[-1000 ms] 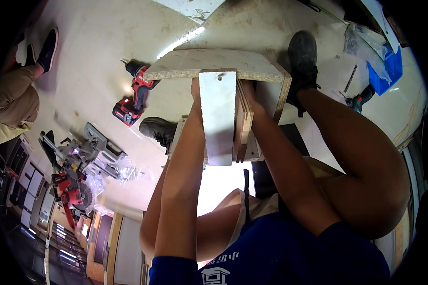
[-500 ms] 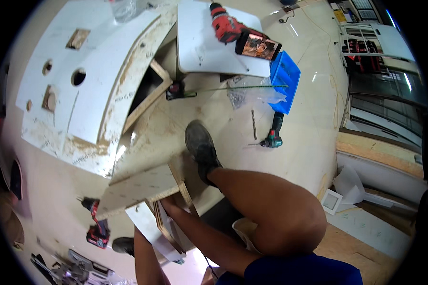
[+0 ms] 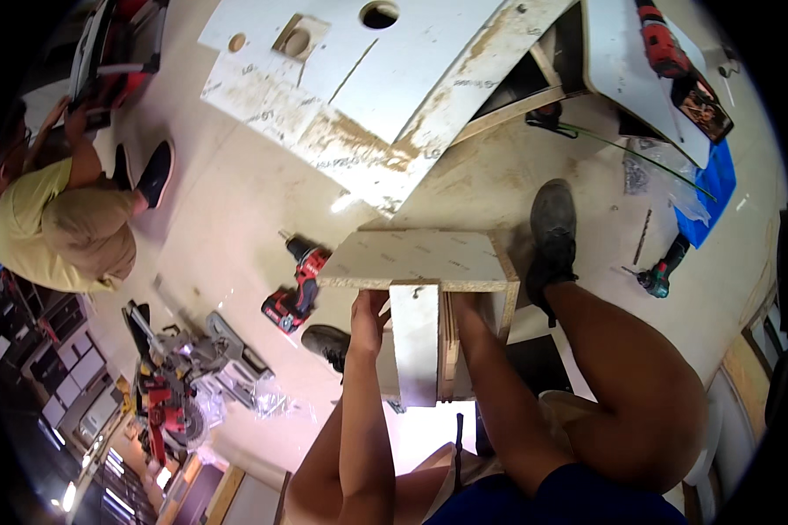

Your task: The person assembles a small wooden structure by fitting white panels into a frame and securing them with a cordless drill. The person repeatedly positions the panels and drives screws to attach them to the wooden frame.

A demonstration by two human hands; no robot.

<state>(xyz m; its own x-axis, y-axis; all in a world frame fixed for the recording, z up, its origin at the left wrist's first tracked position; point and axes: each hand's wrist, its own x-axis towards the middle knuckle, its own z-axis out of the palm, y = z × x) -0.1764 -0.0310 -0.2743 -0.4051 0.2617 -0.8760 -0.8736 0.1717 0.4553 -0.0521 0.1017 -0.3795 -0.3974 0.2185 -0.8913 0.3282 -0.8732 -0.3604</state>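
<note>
A wooden box-like frame [image 3: 420, 258] of white-faced chipboard stands between my legs. A narrow white board [image 3: 415, 346] runs from its top panel towards me, with layered plywood edges [image 3: 448, 350] along its right side. My left hand [image 3: 368, 319] reaches under the panel's near edge, left of the narrow board; the panel covers most of its fingers. To the right of the plywood edges, my right hand [image 3: 469, 304] goes into the frame, its fingers hidden inside. A red and black cordless drill [image 3: 296, 284] lies on the floor just left of the frame.
Ahead lies a large white panel with cut-outs [image 3: 350, 96]. A second red drill [image 3: 661, 44] and a phone [image 3: 702, 107] rest on a white board. At right are a blue bin [image 3: 714, 197] and green driver [image 3: 655, 278]; at left, a mitre saw [image 3: 179, 394] and a seated person [image 3: 70, 219].
My view has swung left, bringing the seated person and more of the mitre saw into sight. My left hand now shows at the frame; the right stays inside it.
</note>
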